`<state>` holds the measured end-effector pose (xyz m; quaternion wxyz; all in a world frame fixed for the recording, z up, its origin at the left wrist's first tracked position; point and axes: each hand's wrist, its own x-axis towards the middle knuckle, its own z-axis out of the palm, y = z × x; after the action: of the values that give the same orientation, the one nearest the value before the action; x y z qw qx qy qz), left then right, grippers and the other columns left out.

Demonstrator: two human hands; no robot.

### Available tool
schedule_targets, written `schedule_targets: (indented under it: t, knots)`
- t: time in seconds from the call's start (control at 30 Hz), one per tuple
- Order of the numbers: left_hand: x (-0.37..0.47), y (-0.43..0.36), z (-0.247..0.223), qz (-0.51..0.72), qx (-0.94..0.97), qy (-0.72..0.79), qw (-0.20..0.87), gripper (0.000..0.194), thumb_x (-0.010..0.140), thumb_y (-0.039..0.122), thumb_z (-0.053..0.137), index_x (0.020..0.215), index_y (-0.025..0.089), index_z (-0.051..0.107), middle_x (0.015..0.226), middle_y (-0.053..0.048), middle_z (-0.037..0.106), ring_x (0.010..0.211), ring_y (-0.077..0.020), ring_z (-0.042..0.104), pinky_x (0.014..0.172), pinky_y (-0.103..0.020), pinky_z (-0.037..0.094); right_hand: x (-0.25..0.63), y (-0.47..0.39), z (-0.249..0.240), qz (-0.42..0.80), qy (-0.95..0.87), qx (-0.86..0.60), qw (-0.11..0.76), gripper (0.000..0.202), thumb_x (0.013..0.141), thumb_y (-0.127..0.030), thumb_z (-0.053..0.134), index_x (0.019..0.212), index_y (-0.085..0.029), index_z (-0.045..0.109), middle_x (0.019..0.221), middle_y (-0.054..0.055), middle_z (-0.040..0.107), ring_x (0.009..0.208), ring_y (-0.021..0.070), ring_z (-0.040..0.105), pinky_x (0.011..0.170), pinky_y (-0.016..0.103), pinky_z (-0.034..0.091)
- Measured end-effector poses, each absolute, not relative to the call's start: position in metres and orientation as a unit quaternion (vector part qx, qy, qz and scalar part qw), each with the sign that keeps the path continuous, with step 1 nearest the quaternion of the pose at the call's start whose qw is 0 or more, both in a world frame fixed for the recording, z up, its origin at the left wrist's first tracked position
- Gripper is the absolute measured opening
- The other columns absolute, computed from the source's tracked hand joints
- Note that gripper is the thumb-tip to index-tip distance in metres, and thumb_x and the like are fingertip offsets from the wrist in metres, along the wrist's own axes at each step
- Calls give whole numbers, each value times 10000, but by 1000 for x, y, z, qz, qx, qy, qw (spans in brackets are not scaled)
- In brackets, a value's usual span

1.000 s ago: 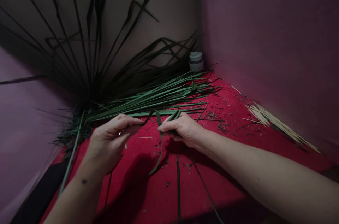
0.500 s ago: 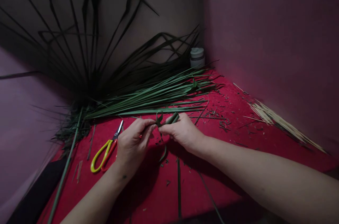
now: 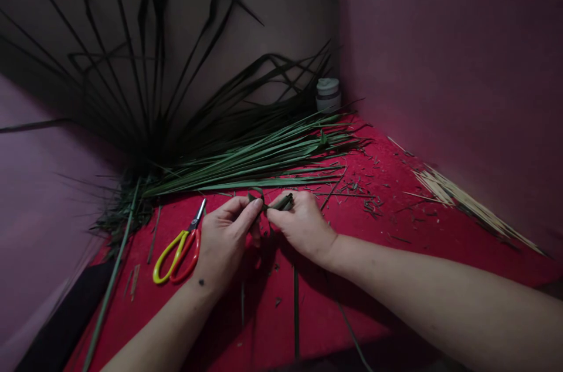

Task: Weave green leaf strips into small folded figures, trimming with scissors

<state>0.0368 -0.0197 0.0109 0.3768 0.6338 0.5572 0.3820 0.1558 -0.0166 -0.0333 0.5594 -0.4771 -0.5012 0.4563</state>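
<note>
Both hands meet over the middle of the red surface, working on one small piece of folded green leaf [image 3: 281, 203]. My right hand [image 3: 303, 222] is closed around its rolled part, with the open end showing above the fingers. My left hand [image 3: 231, 228] pinches the thin strip end of the leaf between thumb and forefinger, close to the right fingertips. A short loop of the strip sticks up over the left thumb. Scissors [image 3: 178, 252] with one yellow and one red handle lie just left of my left hand, blades pointing away.
A pile of long green leaf strips [image 3: 246, 163] lies behind the hands. Dark fronds [image 3: 153, 67] lean on the wall. A white container [image 3: 328, 95] stands in the corner. Thin pale sticks [image 3: 475, 205] lie along the right wall. Leaf scraps [image 3: 365, 199] litter the red surface [image 3: 373, 325].
My left hand has turned, its thumb now over the strip. The strip's loop has shifted left, and the hanging curled end has moved out of sight. More of the scissors' red handle shows.
</note>
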Motion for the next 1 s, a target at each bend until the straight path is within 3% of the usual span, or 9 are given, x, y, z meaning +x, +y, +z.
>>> schedule_targets:
  t: [0.2,0.3,0.77,1.0]
  knots:
    - [37,-16,0,457,444,482,600,150,730,229,651,679,163,526,506,50,507,390,-73,437,356,-189,400,157,-18,-31,440,-516,-482,556,131,665,-155,502,535,-158,492,510,-38,451,499,84,400,498,222,314]
    - [36,-11,-4,467,364,464,659,135,703,165,658,672,149,528,522,46,505,372,-53,401,311,-169,379,158,-18,-29,431,-518,-489,554,129,659,-134,506,532,-156,498,518,-32,467,513,89,416,513,226,324]
    - [35,-12,2,494,307,464,668,121,733,143,612,645,150,529,507,43,476,358,-33,375,311,-137,344,160,-17,-30,392,-559,-474,556,148,674,-121,527,531,-153,507,521,-38,459,517,84,407,524,222,315]
    - [30,-9,10,432,250,514,698,137,742,152,592,620,148,530,511,48,468,336,-6,352,332,-110,339,162,-12,-32,364,-602,-456,545,175,690,-91,523,524,-144,515,528,-32,475,529,83,424,546,220,326]
